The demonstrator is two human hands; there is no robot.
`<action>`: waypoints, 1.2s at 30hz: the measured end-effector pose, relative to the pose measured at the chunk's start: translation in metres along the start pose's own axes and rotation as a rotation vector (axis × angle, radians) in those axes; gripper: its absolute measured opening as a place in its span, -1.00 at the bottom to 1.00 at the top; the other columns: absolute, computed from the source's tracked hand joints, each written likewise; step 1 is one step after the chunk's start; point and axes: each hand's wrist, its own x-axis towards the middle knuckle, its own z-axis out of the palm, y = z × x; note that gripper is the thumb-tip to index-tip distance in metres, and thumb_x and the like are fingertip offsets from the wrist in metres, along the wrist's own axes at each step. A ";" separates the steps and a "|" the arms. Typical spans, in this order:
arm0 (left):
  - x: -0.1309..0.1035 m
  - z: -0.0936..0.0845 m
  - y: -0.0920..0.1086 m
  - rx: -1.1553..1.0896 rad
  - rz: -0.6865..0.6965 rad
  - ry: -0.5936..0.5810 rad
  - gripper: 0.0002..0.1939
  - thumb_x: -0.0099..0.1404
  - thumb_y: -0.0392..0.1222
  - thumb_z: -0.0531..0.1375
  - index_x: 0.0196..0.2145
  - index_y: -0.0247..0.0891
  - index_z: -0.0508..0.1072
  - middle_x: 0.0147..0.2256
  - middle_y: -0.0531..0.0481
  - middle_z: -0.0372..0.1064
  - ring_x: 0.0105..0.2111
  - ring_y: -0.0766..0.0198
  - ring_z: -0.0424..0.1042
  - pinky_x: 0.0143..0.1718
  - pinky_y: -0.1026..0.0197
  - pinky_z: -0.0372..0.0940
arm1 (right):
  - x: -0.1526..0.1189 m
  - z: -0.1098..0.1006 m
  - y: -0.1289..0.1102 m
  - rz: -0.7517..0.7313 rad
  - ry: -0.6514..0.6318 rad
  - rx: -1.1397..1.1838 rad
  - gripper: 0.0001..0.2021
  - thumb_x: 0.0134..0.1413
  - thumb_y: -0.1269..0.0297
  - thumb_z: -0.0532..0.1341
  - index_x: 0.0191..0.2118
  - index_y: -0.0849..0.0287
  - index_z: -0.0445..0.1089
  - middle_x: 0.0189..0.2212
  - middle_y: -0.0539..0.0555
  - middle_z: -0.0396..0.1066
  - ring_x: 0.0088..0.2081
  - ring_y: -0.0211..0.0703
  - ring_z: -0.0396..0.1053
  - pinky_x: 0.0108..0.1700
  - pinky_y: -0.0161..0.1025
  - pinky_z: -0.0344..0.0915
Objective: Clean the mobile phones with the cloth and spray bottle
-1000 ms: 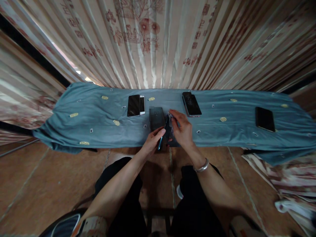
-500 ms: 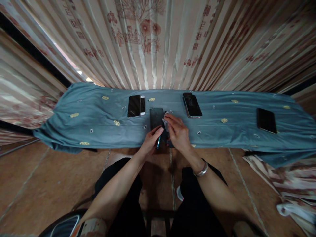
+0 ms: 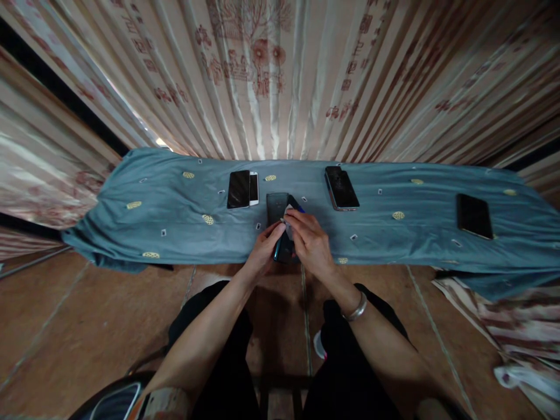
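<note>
My left hand (image 3: 263,246) is closed round the left side of a dark phone (image 3: 284,251) with a shiny blue edge, held tilted over the near side of the cloth. My right hand (image 3: 313,240) pinches a small crumpled white wipe (image 3: 289,213) against the phone, its fingers close to my left thumb. Much of the phone is hidden behind both hands. Just beyond them, a see-through dark phone case (image 3: 275,204) lies flat on the cloth.
A blue-green patterned cloth (image 3: 196,233) covers the long narrow table. At left lie a black phone (image 3: 238,189) and a white phone (image 3: 254,188). Right of centre, stacked dark phones (image 3: 342,188); farther right, another black phone (image 3: 474,216). Curtains (image 3: 301,76) hang behind.
My right hand has shifted slightly left with the wipe, nearer my left thumb. The phone has turned, so more of its dark surface and a blue far corner show.
</note>
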 end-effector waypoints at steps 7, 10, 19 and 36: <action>-0.004 0.003 -0.002 0.040 -0.074 -0.007 -0.35 0.10 0.00 0.40 0.09 -0.35 0.45 -0.41 -0.02 0.56 -0.56 0.28 0.50 -0.58 0.27 0.42 | 0.005 -0.002 0.012 0.015 0.047 -0.073 -0.62 0.36 0.41 -0.01 0.11 0.17 0.46 0.11 0.22 0.47 0.16 0.00 0.38 0.21 0.04 0.35; -0.007 0.005 -0.002 0.053 -0.097 -0.008 -0.35 0.12 -0.03 0.40 0.11 -0.34 0.43 -0.41 -0.03 0.56 -0.58 0.29 0.49 -0.59 0.27 0.41 | 0.007 -0.003 0.017 0.021 0.056 -0.079 -0.61 0.35 0.40 -0.01 0.13 0.21 0.44 0.12 0.25 0.45 0.19 -0.01 0.36 0.24 0.03 0.33; -0.011 0.010 0.001 0.033 -0.110 0.012 -0.44 0.22 -0.12 0.33 0.14 -0.36 0.39 -0.42 -0.03 0.55 -0.58 0.27 0.51 -0.59 0.26 0.44 | 0.007 -0.005 0.022 0.154 -0.014 -0.013 -0.57 0.35 0.31 0.01 0.27 0.10 0.30 0.26 0.14 0.31 0.30 -0.07 0.23 0.36 0.03 0.17; -0.012 0.011 0.008 0.010 -0.101 0.022 -0.40 0.25 -0.11 0.31 0.21 -0.25 0.34 -0.28 -0.07 0.59 -0.48 0.24 0.56 -0.49 0.20 0.51 | 0.002 0.008 0.032 0.334 -0.025 0.076 -0.49 0.31 0.29 0.00 0.33 0.10 0.20 0.32 0.11 0.22 0.35 -0.08 0.15 0.38 0.04 0.08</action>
